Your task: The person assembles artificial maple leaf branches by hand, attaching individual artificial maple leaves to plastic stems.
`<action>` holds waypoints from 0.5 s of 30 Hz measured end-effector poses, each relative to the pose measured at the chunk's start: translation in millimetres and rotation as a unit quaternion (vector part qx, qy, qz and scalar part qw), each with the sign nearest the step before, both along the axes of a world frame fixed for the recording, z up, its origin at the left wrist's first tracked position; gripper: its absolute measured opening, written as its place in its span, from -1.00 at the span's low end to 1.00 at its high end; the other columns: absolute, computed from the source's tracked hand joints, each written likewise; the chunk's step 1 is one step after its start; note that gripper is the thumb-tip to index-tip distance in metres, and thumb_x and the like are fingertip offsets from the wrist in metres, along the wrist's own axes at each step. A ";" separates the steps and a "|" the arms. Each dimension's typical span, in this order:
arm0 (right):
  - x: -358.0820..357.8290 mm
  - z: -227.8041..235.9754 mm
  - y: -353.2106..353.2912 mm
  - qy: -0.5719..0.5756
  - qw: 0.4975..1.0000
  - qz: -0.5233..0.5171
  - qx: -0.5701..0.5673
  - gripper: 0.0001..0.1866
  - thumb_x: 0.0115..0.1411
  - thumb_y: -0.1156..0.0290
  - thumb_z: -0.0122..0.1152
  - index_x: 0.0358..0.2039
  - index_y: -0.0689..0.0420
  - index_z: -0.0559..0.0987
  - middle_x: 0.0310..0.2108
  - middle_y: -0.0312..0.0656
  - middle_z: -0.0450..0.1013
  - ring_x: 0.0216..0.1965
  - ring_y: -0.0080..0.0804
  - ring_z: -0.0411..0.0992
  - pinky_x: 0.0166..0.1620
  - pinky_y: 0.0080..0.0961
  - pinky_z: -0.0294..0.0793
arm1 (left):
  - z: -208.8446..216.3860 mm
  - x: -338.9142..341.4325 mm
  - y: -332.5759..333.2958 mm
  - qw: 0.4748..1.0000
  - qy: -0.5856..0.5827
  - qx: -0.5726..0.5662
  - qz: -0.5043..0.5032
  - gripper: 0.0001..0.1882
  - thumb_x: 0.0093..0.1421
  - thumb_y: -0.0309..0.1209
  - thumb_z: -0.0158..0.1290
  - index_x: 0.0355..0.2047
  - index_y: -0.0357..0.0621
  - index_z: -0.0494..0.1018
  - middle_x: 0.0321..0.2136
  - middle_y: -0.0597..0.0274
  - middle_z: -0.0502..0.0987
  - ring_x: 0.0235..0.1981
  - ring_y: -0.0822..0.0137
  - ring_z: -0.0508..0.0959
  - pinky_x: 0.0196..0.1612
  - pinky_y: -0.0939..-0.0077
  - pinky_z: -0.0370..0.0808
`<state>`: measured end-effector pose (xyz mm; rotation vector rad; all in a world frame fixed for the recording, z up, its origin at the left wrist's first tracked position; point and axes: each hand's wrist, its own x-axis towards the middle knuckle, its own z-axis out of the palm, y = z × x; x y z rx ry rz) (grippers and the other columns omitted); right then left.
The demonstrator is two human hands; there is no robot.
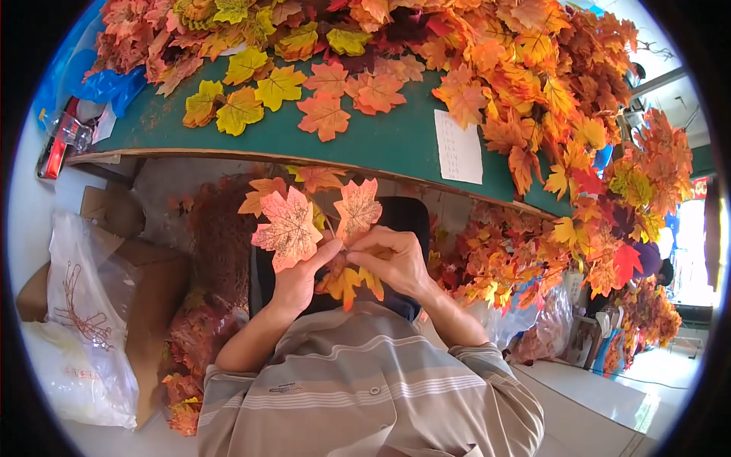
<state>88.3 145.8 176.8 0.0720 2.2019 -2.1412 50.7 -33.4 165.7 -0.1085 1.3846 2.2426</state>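
Green-topped table with a brown edge (pixel 396 145): spans the upper view, near edge bowed by the lens.
Heap of orange, red and yellow maple-shaped leaves (pixel 533 84): covers the table's far side, spills over its right end.
Brown-grey striped shirt (pixel 365 358): on the wearer's torso, lower middle.
Brown cardboard box (pixel 161 305): left, lower than the tabletop.
Thin whitish plastic bag (pixel 80 381): against the box; coppery wires (pixel 93 326) show there, inside or on top, cannot tell.
Loose yellow-green and pinkish-orange leaves (pixel 280 86): flat on the table, ahead of the work.
Pinkish-orange, dark-speckled leaf spray (pixel 288 228): between table edge and shirt; its two big leaves stand just above the left hand (pixel 295 286) and right hand (pixel 396 263), stems meeting at the fingertips. Yellow-orange lobes hang just below.
Left hand: nearly closed, thumb and fingers pinching the spray near the stems.
Right hand: fingers curled, thumb and forefinger tips together on the same spot; exact piece gripped too small to tell.
White paper sheet with handwriting (pixel 458 148): at the table's near edge, right of the loose leaves.
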 end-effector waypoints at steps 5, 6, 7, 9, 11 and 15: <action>2.7 -2.5 0.7 0.043 0.999 0.012 0.015 -0.88 0.04 0.55 0.34 -0.38 0.27 0.62 -0.43 -0.19 0.49 -0.46 -0.57 0.47 -0.39 -0.67 0.46 | 11.3 6.4 1.0 0.997 0.048 -0.063 -0.009 -0.88 0.14 -0.52 0.14 -0.30 -0.21 0.45 -0.37 0.32 0.48 -0.32 0.50 0.45 -0.19 0.62 0.38; 2.5 -3.8 1.7 0.052 0.998 0.014 0.013 -0.87 0.03 0.55 0.35 -0.38 0.27 0.62 -0.43 -0.19 0.50 -0.45 -0.58 0.46 -0.40 -0.67 0.46 | 13.3 6.7 0.9 0.997 0.047 -0.064 -0.009 -0.88 0.14 -0.52 0.14 -0.30 -0.21 0.45 -0.37 0.32 0.48 -0.32 0.50 0.45 -0.19 0.62 0.38; 2.6 -1.8 2.1 0.051 0.999 0.014 0.013 -0.87 0.03 0.55 0.35 -0.38 0.27 0.62 -0.43 -0.19 0.50 -0.45 -0.58 0.46 -0.40 -0.67 0.46 | 16.2 6.8 0.8 0.995 0.060 -0.074 -0.016 -0.89 0.15 -0.52 0.14 -0.31 -0.21 0.45 -0.36 0.32 0.48 -0.30 0.50 0.45 -0.17 0.61 0.37; 3.0 3.1 1.1 0.055 0.998 0.016 0.028 -0.88 0.03 0.55 0.35 -0.38 0.26 0.62 -0.44 -0.19 0.51 -0.44 -0.58 0.45 -0.40 -0.67 0.45 | 15.2 7.1 -0.3 0.994 0.072 -0.085 -0.023 -0.89 0.15 -0.51 0.13 -0.32 -0.21 0.45 -0.35 0.32 0.47 -0.29 0.50 0.44 -0.16 0.61 0.37; 3.4 1.1 1.4 0.045 0.999 0.016 0.020 -0.88 0.03 0.55 0.35 -0.38 0.26 0.62 -0.44 -0.19 0.51 -0.44 -0.58 0.45 -0.40 -0.67 0.45 | 11.1 6.9 -2.0 0.989 0.096 -0.109 -0.029 -0.90 0.17 -0.49 0.12 -0.32 -0.22 0.45 -0.35 0.31 0.47 -0.29 0.49 0.44 -0.15 0.60 0.37; 3.7 1.1 1.3 0.052 0.998 0.019 0.022 -0.88 0.03 0.56 0.35 -0.38 0.27 0.62 -0.44 -0.20 0.51 -0.45 -0.59 0.45 -0.41 -0.68 0.45 | 12.5 7.2 -1.1 0.989 0.093 -0.111 -0.040 -0.90 0.17 -0.49 0.11 -0.32 -0.23 0.45 -0.36 0.31 0.47 -0.29 0.48 0.44 -0.16 0.60 0.36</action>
